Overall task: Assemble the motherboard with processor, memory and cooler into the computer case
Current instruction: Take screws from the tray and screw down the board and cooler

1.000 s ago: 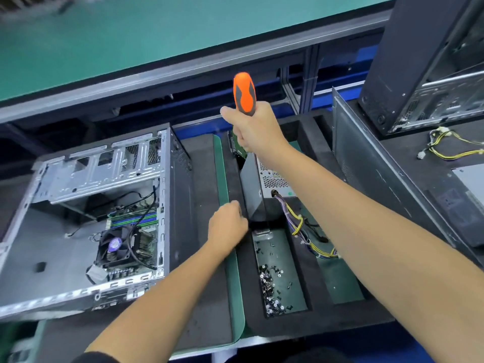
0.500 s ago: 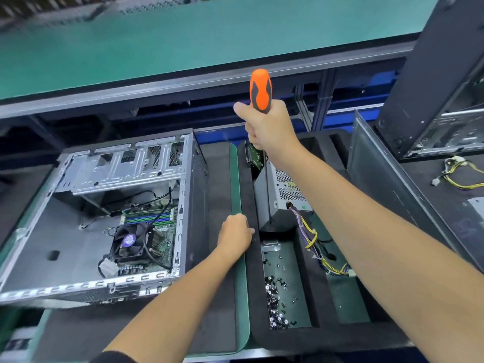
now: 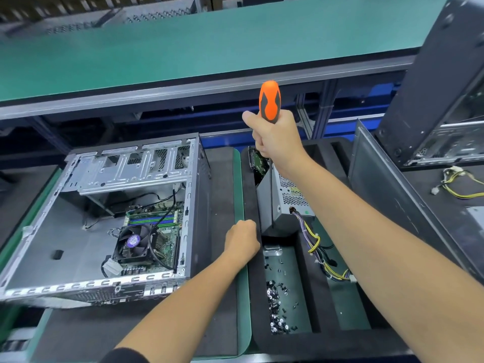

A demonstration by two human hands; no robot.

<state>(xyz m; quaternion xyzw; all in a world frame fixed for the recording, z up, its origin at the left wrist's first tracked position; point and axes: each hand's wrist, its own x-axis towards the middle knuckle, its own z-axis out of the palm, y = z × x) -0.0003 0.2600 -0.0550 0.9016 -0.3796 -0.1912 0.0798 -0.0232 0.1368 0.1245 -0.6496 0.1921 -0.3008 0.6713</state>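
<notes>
One motherboard [image 3: 154,239] is seen already lying flat inside the open computer case [image 3: 104,221], toward its near right corner. The cooler [image 3: 135,243] with its fan is seated on it, and the memory [image 3: 153,220] sticks are slotted just behind the cooler. Thin black cables are draped across the fan and board.

The board is judged to be light but fragile: stiff, yet easily cracked if flexed, with exposed pins and components. It should be taken only by its bare edges, never by the cooler, the memory or the cables. The case is judged to be light sheet metal with sharp folded rims, best steadied by its outer frame.

The right hand [image 3: 277,137] is wrapped in a full fist around the orange and black screwdriver [image 3: 269,100], which is held upright with its shaft pointing down beside the grey power supply [image 3: 285,203]. The left hand [image 3: 242,242] is loosely curled at the edge of the black foam tray [image 3: 288,341], near the compartment of loose screws [image 3: 277,305]; whether anything is pinched in it cannot be told, as the fingertips are hidden.

Fastening the board with screws is judged to be the step in hand.
</notes>
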